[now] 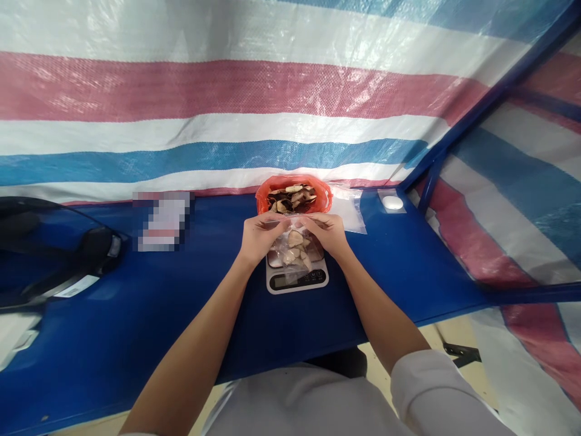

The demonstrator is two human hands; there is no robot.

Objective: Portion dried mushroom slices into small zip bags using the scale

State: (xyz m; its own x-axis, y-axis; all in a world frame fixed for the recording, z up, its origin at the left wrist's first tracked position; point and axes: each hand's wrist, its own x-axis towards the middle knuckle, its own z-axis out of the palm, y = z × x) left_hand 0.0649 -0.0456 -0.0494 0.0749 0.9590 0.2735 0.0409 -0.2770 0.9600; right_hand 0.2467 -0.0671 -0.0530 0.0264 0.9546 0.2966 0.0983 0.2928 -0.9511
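Note:
Both my hands pinch the top edge of a clear plastic bag [297, 248] with several pale dried slices inside. My left hand [263, 236] grips the left side of that edge, and my right hand [329, 233] grips the right side, the thumbs close together. The bag hangs over a white digital kitchen scale [297, 284]; whether it rests on the scale's plate I cannot tell. Just behind my hands stands an open red plastic bag [262, 197] filled with dried brown and cream slices [294, 197].
On the blue table [190, 303], flat clear bags [349, 209] lie right of the red bag. Farther right is a small packet with a white round thing [392, 201]. A blurred-out item [161, 223] and a black bag-like object [59, 254] lie left. Striped sheeting [227, 91] hangs behind.

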